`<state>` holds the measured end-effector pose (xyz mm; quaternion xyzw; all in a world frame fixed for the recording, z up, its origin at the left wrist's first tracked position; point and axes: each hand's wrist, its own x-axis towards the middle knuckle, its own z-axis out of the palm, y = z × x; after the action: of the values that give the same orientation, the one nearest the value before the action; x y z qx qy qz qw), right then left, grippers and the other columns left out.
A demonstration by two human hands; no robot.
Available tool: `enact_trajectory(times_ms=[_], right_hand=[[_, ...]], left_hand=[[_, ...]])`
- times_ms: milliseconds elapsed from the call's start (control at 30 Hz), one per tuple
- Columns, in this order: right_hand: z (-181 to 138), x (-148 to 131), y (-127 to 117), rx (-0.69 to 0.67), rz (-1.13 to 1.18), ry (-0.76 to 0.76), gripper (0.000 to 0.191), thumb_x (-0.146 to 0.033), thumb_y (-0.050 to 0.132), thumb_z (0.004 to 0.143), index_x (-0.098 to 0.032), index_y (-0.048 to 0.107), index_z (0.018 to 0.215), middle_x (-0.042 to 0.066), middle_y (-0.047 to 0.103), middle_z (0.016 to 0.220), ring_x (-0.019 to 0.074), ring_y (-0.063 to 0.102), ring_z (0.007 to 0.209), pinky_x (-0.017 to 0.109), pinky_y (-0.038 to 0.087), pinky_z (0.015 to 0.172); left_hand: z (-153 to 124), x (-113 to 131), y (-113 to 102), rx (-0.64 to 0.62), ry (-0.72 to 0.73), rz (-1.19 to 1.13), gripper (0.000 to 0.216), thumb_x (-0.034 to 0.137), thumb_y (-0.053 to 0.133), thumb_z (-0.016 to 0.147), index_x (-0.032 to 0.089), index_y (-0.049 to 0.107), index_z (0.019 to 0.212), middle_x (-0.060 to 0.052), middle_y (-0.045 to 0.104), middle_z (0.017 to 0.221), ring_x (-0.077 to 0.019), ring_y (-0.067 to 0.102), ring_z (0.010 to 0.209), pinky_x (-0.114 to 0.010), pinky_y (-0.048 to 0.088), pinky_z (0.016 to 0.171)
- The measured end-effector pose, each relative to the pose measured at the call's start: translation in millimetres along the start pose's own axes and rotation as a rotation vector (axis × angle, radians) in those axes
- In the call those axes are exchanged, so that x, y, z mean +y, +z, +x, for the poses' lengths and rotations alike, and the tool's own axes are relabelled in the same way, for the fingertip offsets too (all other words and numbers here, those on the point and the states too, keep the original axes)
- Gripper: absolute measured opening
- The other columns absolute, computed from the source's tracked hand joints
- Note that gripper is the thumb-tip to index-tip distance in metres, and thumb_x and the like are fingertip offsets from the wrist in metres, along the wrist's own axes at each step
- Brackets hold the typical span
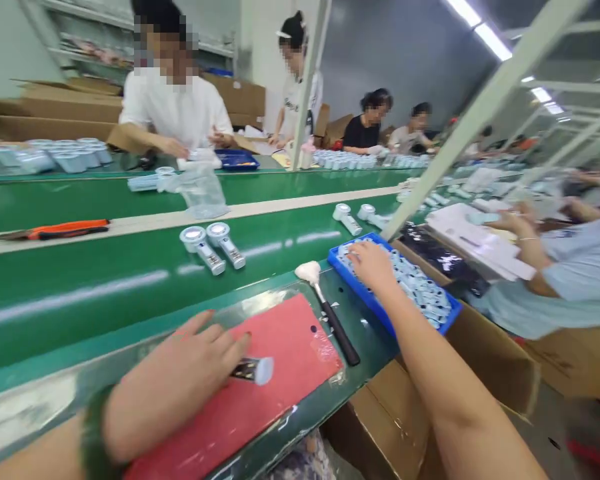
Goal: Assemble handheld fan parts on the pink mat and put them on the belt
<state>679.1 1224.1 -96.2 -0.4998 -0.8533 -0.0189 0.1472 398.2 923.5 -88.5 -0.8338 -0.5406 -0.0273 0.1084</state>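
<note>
My left hand (190, 380) lies on a red mat (300, 353) and grips a small handheld device (253, 371) with a round white head, its handle partly hidden under my fingers. My right hand (373, 263) reaches over a blue tray (395, 283) and touches the packed pale-blue parts (417, 287) inside it. Between my hands, a black-handled brush (330, 320) with pale bristles lies on the green bench. Two round-headed devices (213, 247) stand on the green conveyor belt (80, 300), beyond my left hand.
An orange-and-black tool (60, 230) and a clear plastic bag (197, 190) lie on the belts. To my right, a co-worker's hands (517, 223) work over white sheets. Cardboard boxes (395, 427) stand below the bench edge. Other people work across the line behind white posts.
</note>
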Motion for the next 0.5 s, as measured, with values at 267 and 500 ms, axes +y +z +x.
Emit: enact_trajectory(times_ms=[267, 500], right_hand=[[-116.2, -102.7, 1.9, -0.291, 0.897, -0.346, 0.038, -0.024, 0.046, 0.098, -0.028, 0.067, 0.129, 0.004, 0.072, 0.105, 0.0174, 0.068, 0.086, 0.030, 0.053, 0.075], [-156.4, -170.2, 1.7, -0.338, 0.745, -0.285, 0.011, -0.020, 0.056, 0.097, -0.020, 0.066, 0.097, 0.002, 0.074, 0.094, 0.0203, 0.068, 0.083, 0.031, 0.043, 0.070]], left_hand=[[-10.7, 16.7, 36.1, 0.099, -0.186, -0.327, 0.028, 0.031, 0.058, 0.099, 0.020, 0.059, 0.125, -0.014, 0.060, 0.129, -0.0274, 0.058, 0.115, -0.044, 0.052, 0.096], [-8.9, 16.0, 33.5, 0.277, -0.149, -0.604, 0.031, 0.042, 0.056, 0.101, 0.019, 0.059, 0.122, -0.010, 0.065, 0.121, -0.0253, 0.056, 0.116, -0.044, 0.048, 0.102]])
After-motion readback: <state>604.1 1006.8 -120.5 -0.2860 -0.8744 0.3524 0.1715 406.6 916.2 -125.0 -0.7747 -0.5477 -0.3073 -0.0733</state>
